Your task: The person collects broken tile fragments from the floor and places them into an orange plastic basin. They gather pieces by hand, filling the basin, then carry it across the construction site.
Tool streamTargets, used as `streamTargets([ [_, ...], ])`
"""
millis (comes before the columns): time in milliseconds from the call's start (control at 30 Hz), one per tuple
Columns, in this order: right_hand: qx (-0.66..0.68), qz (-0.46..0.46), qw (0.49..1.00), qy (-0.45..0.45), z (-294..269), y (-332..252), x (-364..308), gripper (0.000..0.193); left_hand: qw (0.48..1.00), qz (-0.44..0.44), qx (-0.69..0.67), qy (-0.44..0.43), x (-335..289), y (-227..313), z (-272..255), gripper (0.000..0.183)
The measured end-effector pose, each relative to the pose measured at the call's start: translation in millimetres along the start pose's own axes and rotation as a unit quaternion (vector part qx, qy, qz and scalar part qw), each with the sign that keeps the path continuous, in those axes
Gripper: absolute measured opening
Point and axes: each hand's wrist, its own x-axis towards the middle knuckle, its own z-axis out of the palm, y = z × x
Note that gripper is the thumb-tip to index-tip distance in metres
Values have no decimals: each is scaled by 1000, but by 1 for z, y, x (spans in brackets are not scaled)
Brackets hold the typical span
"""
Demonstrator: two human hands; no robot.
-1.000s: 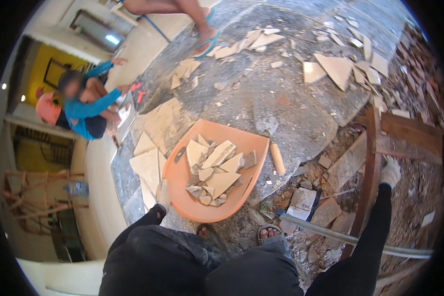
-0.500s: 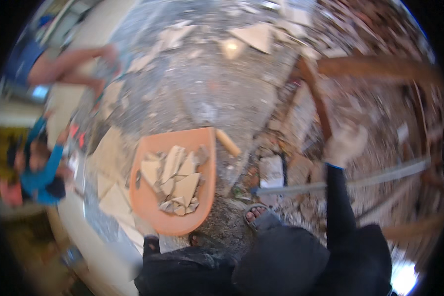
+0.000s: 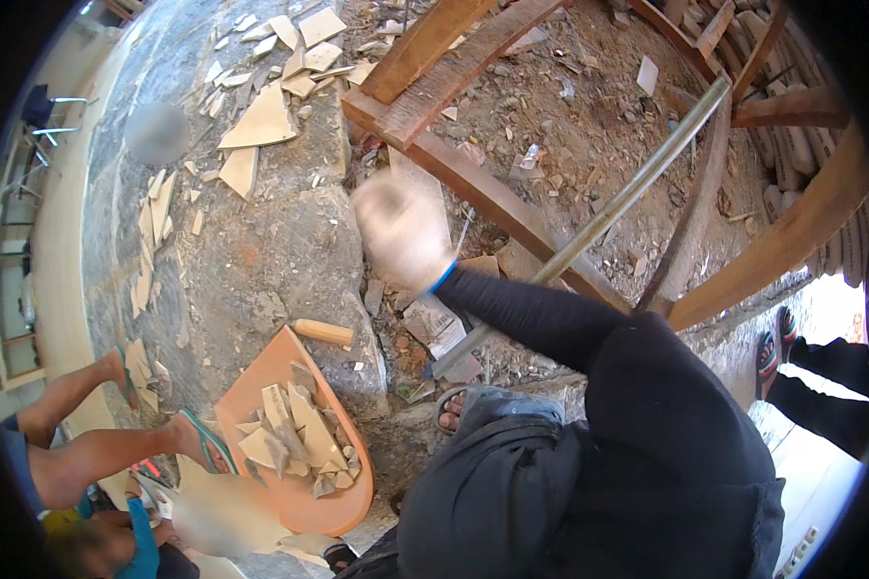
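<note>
Blurred gloved right hand [image 3: 398, 232], perhaps empty, above rubble [image 3: 570, 125].

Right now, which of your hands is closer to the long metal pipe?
Right, as far as shows. The gloved right hand is just left of the metal pipe, not touching it. The left hand is out of view.
</note>
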Motion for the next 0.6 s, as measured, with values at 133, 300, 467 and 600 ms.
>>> streamTargets([
  [133,-241,170,912,283,-119,83,140,38,998,-22,-53,-22,-2,1,4,47],
  [300,-535,251,801,96,-219,172,179,35,993,-41,-96,-53,-10,6,12,48],
  [467,-575,232,784,38,-213,234,176,32,990,-57,-119,-56,-20,11,9,46],
  [600,-593,220,774,18,-201,238,174,32,993,-51,-97,-45,-25,14,11,44],
])
